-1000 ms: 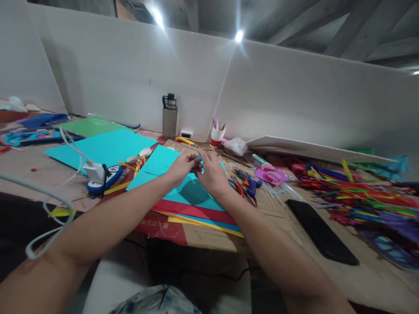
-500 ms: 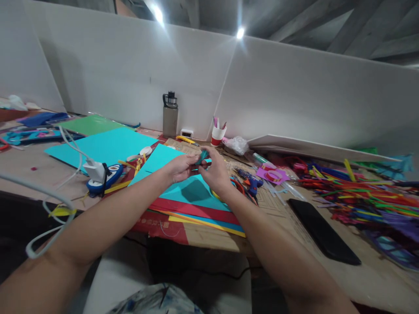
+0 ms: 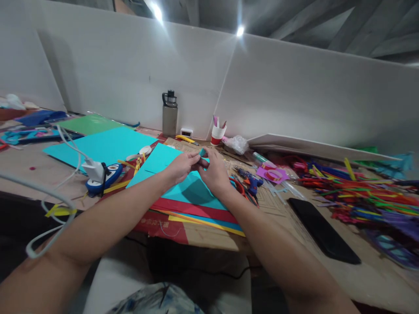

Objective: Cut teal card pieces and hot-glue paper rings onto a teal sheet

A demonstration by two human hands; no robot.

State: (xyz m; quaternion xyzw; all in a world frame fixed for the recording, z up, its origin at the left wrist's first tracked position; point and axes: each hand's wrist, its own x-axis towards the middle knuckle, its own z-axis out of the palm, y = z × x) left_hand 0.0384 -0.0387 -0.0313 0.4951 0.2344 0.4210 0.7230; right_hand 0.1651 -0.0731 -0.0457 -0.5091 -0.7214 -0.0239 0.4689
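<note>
Both my hands meet in the middle of the head view, above turquoise paper sheets. Between their fingertips is a small teal piece, perhaps rolled or folded paper; most of it is covered by the fingers. My left hand pinches it from the left, fingers closed. My right hand curls around it from the right, with thumb and fingers closed on it. Under the turquoise sheets lie red, blue and yellow sheets near the table's front edge.
Right of my hands lie a blue glue gun, tape rolls, a black phone and a heap of coloured strips. Behind stand a bottle and a paper cup. A power strip with white cables is at left.
My fingers have shifted around the teal piece, and less of it shows now. Both hands stay in nearly the same place, and the objects on the table have not moved.
</note>
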